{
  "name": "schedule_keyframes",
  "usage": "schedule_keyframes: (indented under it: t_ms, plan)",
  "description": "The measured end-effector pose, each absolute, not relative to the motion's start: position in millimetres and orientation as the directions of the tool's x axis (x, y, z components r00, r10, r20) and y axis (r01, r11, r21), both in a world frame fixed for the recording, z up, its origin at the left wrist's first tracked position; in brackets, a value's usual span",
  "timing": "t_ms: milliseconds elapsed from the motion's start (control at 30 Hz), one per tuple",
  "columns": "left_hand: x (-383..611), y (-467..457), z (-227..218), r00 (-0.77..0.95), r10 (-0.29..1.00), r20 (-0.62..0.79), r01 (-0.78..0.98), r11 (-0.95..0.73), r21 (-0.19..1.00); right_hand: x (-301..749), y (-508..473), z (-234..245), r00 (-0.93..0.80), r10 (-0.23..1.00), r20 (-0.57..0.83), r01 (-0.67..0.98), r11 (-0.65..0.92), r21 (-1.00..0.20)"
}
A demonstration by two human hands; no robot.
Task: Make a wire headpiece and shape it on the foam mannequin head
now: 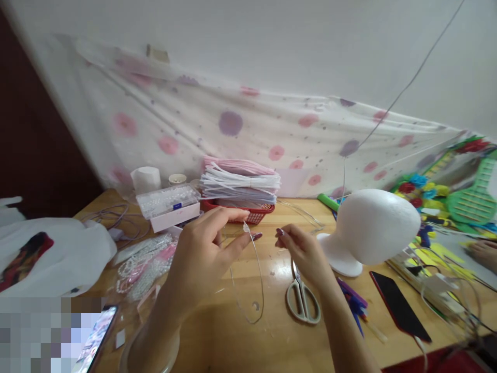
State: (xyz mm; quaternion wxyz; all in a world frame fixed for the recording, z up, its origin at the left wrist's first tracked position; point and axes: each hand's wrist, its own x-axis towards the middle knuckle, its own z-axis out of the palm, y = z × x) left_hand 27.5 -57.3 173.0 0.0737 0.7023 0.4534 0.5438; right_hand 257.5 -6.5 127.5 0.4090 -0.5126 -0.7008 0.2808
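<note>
Wire (263, 290): hung in a loop below the bead (246, 227), long way up and down, over the worktop (217, 344).
Left hand (204, 254): nearer; its fingers pinched the bead.
Right hand (301, 248): right of the wire, apart; fingertips together, could not tell on what.

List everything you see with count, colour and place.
wire: one, silvery, centre
scissors: one, beige, centre
dummy head: one, white, right
basket: one, red, back centre
pipe cleaners: many, pink and white, atop basket
bead box: one, clear, left
bead strands: several, white, left
bag or cloth: one, white, left
phones: two, dark, front left, right
sheet: one, spotted white, wall
guitar shape: one, green, far right
table: one, brown, below
co-worker's hand: one, right edge
left hand: one, dark nails, holding wire
right hand: one, dark nails, pinched
</note>
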Motion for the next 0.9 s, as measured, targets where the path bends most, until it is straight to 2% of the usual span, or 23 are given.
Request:
schedule_keyframes:
  t_ms: [100, 167, 233, 300, 400, 500, 733, 800, 900]
  plan:
    - [26.1, -57.5, 174.2, -0.002, 0.714, 0.701, 0.554, -0.582, 0.595, 276.7, -1.1, 129.1, -0.037, 0.949, 0.313, 0.528, 0.284, -0.800]
    - [26.2, -57.7, 174.3, 0.006, 0.709, 0.705, 0.562, -0.586, 0.584, 275.7, -12.6, 136.7, -0.006, 0.928, 0.372, 0.459, 0.333, -0.824]
    - [27.1, -58.2, 174.5, 0.015, 0.706, 0.708, 0.574, -0.585, 0.572, 262.3, -29.6, 145.7, -0.018, 0.867, 0.497, 0.327, 0.475, -0.817]
    - [28.8, -59.3, 174.9, 0.020, 0.704, 0.710, 0.583, -0.584, 0.564, 242.1, -43.9, 152.3, -0.029, 0.751, 0.659, 0.205, 0.650, -0.732]
    - [31.6, -61.4, 175.4, 0.036, 0.699, 0.714, 0.590, -0.592, 0.549, 213.9, -51.6, 153.8, -0.087, 0.646, 0.758, 0.157, 0.761, -0.630]
    - [33.3, -63.5, 174.8, 0.060, 0.686, 0.725, 0.588, -0.611, 0.529, 198.9, -50.0, 148.4, -0.110, 0.634, 0.765, 0.154, 0.771, -0.617]
    - [35.6, -61.8, 170.5, 0.103, 0.683, 0.723, 0.601, -0.622, 0.502, 192.5, -57.5, 148.0, -0.056, 0.703, 0.709, 0.176, 0.706, -0.686]
    - [36.3, -61.6, 170.3, 0.111, 0.685, 0.720, 0.587, -0.630, 0.509, 191.7, -58.5, 150.1, -0.059, 0.749, 0.660, 0.117, 0.662, -0.741]
    - [36.8, -62.9, 171.2, 0.112, 0.694, 0.711, 0.581, -0.627, 0.520, 191.0, -56.0, 152.4, -0.071, 0.824, 0.562, -0.106, 0.554, -0.826]
